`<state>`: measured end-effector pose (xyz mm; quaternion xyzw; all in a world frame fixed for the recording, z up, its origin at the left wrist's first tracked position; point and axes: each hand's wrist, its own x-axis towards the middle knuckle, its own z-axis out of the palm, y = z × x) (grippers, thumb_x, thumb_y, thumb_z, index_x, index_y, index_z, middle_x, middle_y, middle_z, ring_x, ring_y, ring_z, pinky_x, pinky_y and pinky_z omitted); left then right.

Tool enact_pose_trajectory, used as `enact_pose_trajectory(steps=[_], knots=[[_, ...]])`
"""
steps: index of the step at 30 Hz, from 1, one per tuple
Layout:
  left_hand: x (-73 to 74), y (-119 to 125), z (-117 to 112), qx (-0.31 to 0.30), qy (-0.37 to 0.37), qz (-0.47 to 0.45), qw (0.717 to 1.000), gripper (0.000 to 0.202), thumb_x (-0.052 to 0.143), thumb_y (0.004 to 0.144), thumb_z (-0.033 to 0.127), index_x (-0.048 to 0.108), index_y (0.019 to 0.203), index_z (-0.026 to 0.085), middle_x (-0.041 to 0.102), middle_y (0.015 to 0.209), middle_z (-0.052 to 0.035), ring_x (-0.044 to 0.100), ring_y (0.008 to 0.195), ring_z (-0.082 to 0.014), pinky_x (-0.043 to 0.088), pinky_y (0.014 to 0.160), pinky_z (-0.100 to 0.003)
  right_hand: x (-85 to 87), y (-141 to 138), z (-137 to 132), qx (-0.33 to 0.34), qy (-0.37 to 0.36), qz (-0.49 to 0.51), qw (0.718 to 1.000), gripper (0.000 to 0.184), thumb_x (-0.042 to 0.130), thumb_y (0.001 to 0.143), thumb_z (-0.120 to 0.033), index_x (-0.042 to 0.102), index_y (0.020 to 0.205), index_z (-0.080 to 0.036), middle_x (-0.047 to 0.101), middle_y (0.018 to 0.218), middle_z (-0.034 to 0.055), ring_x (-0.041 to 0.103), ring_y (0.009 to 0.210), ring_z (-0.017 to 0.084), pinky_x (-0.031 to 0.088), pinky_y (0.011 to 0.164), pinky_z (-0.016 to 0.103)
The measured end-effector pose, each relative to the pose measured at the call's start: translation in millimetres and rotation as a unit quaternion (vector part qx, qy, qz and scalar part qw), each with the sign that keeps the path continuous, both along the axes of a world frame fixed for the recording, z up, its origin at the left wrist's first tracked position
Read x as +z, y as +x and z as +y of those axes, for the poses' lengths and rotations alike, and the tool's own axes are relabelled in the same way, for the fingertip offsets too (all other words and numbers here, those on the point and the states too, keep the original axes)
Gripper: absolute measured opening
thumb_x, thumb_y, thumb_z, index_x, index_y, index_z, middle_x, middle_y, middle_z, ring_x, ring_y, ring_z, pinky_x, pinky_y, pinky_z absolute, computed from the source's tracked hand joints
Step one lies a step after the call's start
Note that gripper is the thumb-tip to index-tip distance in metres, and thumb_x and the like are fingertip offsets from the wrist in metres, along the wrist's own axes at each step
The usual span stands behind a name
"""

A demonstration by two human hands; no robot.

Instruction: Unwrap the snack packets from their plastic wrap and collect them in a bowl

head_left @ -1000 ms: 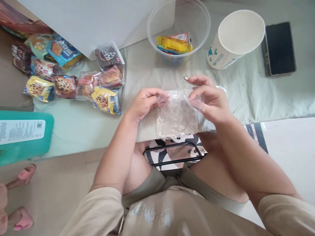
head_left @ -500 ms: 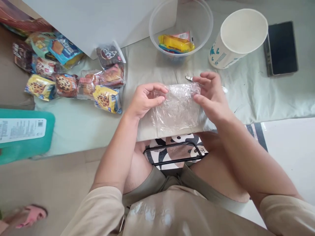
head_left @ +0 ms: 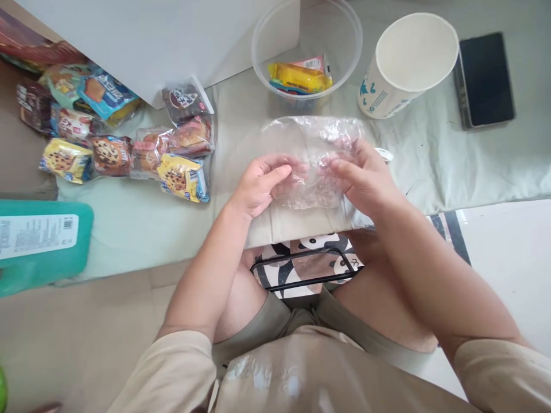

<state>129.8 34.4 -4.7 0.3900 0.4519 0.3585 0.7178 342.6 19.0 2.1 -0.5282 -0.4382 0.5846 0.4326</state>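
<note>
A crinkled clear plastic bag lies stretched over the pale green cloth in front of me. My left hand pinches its near left edge with curled fingers. My right hand grips its near right side, fingers folded onto the film. Just beyond the bag stands a clear plastic bowl holding a yellow snack packet and a pink one. A white paper cup with blue print stands to the bowl's right.
Several wrapped cookies and cakes lie in a heap at the left, against a white box. A dark phone lies at the far right, a teal container at the left edge, and a panda-print item sits between my knees.
The bag went from hanging upright between both hands to being spread flat and away from me on the cloth. The pink slippers at lower left have left the view.
</note>
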Motion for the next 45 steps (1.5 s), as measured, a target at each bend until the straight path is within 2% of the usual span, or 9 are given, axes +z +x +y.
enact_pose_trajectory(steps=[6, 14, 24, 27, 31, 34, 37, 42, 45], knots=[[0.5, -0.1, 5.4, 0.023, 0.026, 0.037, 0.999, 0.013, 0.074, 0.081, 0.028, 0.074, 0.090, 0.019, 0.074, 0.071, -0.0004, 0.076, 0.069, -0.0180, 0.062, 0.062, -0.027, 9.2, 1.8, -2.5, 0.056, -0.027, -0.035, 0.997, 0.018, 0.074, 0.081, -0.028, 0.057, 0.078, -0.025, 0.063, 0.061, -0.0025, 0.058, 0.052, 0.014, 0.045, 0.048, 0.028], [5.4, -6.3, 5.4, 0.010, 0.046, -0.013, 0.999, 0.025, 0.081, 0.070, 0.034, 0.074, 0.089, 0.019, 0.064, 0.052, 0.0048, 0.063, 0.043, -0.0153, 0.047, 0.039, -0.022, 6.8, 3.2, -4.3, 0.036, 0.016, 0.027, 0.999, 0.026, 0.078, 0.083, -0.041, 0.062, 0.099, -0.028, 0.051, 0.049, -0.0103, 0.042, 0.039, 0.010, 0.029, 0.040, 0.025], [-4.2, -17.6, 15.0, 0.024, 0.118, -0.043, 0.992, 0.044, 0.068, 0.081, 0.057, 0.073, 0.066, 0.017, 0.069, 0.067, -0.0056, 0.065, 0.061, -0.0142, 0.052, 0.053, -0.026, 5.4, 6.5, 1.6, 0.001, 0.031, 0.024, 0.999, 0.053, 0.055, 0.085, -0.072, 0.062, 0.064, -0.024, 0.054, 0.060, 0.0029, 0.051, 0.055, 0.015, 0.039, 0.051, 0.033], [-8.5, -16.1, 14.6, 0.042, 0.164, 0.022, 0.985, 0.020, 0.082, 0.069, 0.035, 0.072, 0.070, 0.017, 0.067, 0.069, -0.0010, 0.062, 0.061, -0.0103, 0.049, 0.054, -0.021, 5.1, 9.2, -0.6, -0.003, 0.022, -0.045, 0.999, 0.045, 0.064, 0.086, -0.057, 0.057, 0.057, -0.022, 0.054, 0.060, 0.0022, 0.048, 0.056, 0.013, 0.036, 0.053, 0.030], [-9.1, -10.9, 12.3, 0.052, 0.174, 0.039, 0.983, 0.026, 0.080, 0.060, 0.016, 0.067, 0.082, 0.019, 0.064, 0.079, 0.0037, 0.060, 0.057, -0.0072, 0.049, 0.051, -0.019, 5.0, 3.2, -4.3, -0.065, -0.004, 0.029, 0.997, 0.035, 0.086, 0.068, -0.031, 0.057, 0.087, -0.027, 0.053, 0.060, -0.0083, 0.047, 0.053, 0.011, 0.034, 0.052, 0.026], [-11.7, -8.5, 13.0, 0.076, 0.201, 0.034, 0.976, 0.026, 0.077, 0.065, 0.019, 0.063, 0.087, 0.020, 0.063, 0.085, 0.0027, 0.065, 0.061, -0.0091, 0.052, 0.053, -0.021, 3.2, -6.0, -4.3, -0.059, -0.046, 0.150, 0.986, 0.049, 0.089, 0.060, -0.034, 0.060, 0.099, -0.028, 0.062, 0.072, -0.0068, 0.056, 0.063, 0.014, 0.043, 0.060, 0.028], [-21.0, -8.3, 15.7, 0.094, 0.279, 0.083, 0.952, 0.026, 0.074, 0.071, 0.020, 0.061, 0.094, 0.021, 0.064, 0.089, 0.0011, 0.065, 0.067, -0.0095, 0.052, 0.058, -0.021, -2.3, -12.7, -3.8, -0.019, -0.047, 0.154, 0.987, 0.033, 0.087, 0.060, -0.033, 0.059, 0.076, -0.024, 0.060, 0.071, -0.0042, 0.056, 0.066, 0.014, 0.047, 0.068, 0.032], [-34.2, -1.9, 9.4, 0.269, 0.414, 0.253, 0.832, 0.021, 0.072, 0.084, 0.029, 0.062, 0.100, 0.022, 0.064, 0.102, -0.0033, 0.064, 0.092, -0.0142, 0.054, 0.079, -0.027, -8.0, -18.2, -9.0, -0.089, 0.016, 0.099, 0.991, 0.028, 0.077, 0.070, -0.027, 0.049, 0.065, -0.023, 0.058, 0.074, -0.0027, 0.057, 0.074, 0.015, 0.046, 0.076, 0.033], [-32.2, 10.6, -2.5, 0.198, 0.394, 0.216, 0.871, 0.032, 0.068, 0.092, 0.051, 0.065, 0.106, 0.022, 0.069, 0.106, -0.0058, 0.067, 0.101, -0.0178, 0.055, 0.088, -0.031, -3.6, -25.1, -15.1, -0.073, 0.047, 0.079, 0.993, 0.029, 0.075, 0.075, -0.030, 0.047, 0.068, -0.024, 0.058, 0.075, -0.0027, 0.053, 0.071, 0.013, 0.044, 0.071, 0.032]])
